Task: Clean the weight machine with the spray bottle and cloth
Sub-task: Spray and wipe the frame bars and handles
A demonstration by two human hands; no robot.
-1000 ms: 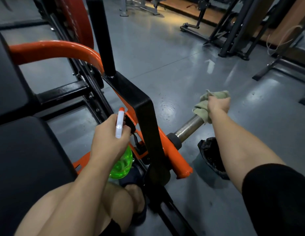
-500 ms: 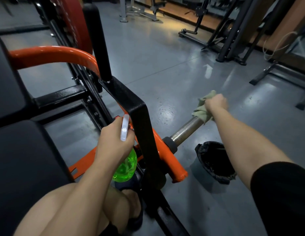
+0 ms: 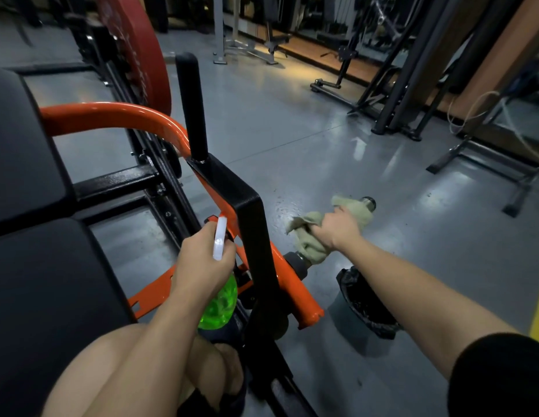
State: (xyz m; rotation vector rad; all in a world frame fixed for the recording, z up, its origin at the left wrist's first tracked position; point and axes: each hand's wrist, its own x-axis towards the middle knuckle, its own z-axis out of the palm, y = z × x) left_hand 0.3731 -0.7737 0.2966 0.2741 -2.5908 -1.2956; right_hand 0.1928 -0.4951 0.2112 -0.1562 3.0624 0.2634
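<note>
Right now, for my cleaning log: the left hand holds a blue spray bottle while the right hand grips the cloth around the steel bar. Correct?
Not blue: the head view shows the left hand holding a green spray bottle. The right hand does grip the cloth around the steel bar.

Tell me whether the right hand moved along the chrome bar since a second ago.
Yes. The right hand slid the cloth along the chrome bar toward the orange frame, baring the bar's tip.
</note>
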